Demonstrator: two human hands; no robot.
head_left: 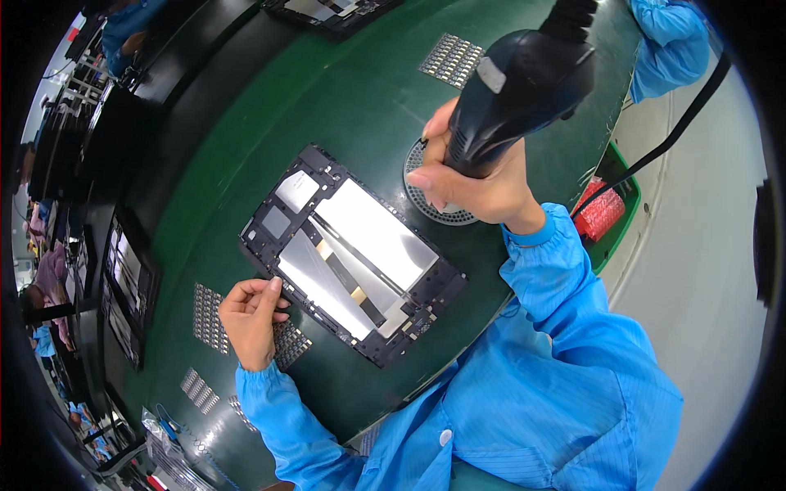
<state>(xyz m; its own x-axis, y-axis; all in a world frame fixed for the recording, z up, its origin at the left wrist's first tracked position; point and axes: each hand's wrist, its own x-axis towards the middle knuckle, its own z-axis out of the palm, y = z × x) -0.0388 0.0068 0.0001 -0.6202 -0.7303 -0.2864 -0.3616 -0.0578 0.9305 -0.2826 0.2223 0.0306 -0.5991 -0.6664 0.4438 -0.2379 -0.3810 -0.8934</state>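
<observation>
A dark, tablet-sized device housing [377,278] lies at a slant on the green table, its inner side up. Bright silver sheets and a narrow strip with a yellowish end show inside it. My left hand [254,317] is closed at its near left edge, thumb and fingertips pinching the rim. Up to the right, my right hand [487,184] wraps round a bulky black hand-held tool [524,90] with a grey patch and a ribbed cable end. The tool hides part of that hand. Beneath it, a round perforated grey disc [416,193] is partly covered.
Sheets of small parts [452,60] lie on the table [360,106], several near my left hand. Other dark devices [127,286] stand along the left and far edges. At right are a green bin [630,200] with a red bubble-wrap bundle [599,210], a black cable [684,123] and another person's blue sleeve [671,49].
</observation>
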